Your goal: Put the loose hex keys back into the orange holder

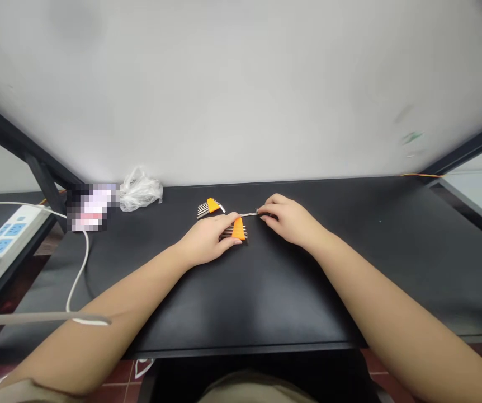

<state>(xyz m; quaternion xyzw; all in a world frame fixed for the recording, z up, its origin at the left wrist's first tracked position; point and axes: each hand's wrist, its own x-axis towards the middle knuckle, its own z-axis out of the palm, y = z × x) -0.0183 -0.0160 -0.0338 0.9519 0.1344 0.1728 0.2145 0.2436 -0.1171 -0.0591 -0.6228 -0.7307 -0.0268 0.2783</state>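
Observation:
Near the middle of the black table, my left hand (204, 239) is closed around a hex key set with an orange holder (238, 230). Several metal keys stick out of this holder, partly covered by my fingers. A single hex key (247, 215) stretches level between my two hands, its left end by my left fingertips. My right hand (288, 219) pinches its right end, where the short bent part shows. Whether its left end sits in the holder, I cannot tell. Just beyond my left hand lies a second hex key set (213, 205), also with an orange holder.
A crumpled clear plastic bag (140, 191) rests against the wall at the back left, beside a blurred-out item (92, 207). White cable (85, 263) loops over the table's left side. Beyond that edge is a power strip (8, 238). Black frame bars (467, 148) flank the table.

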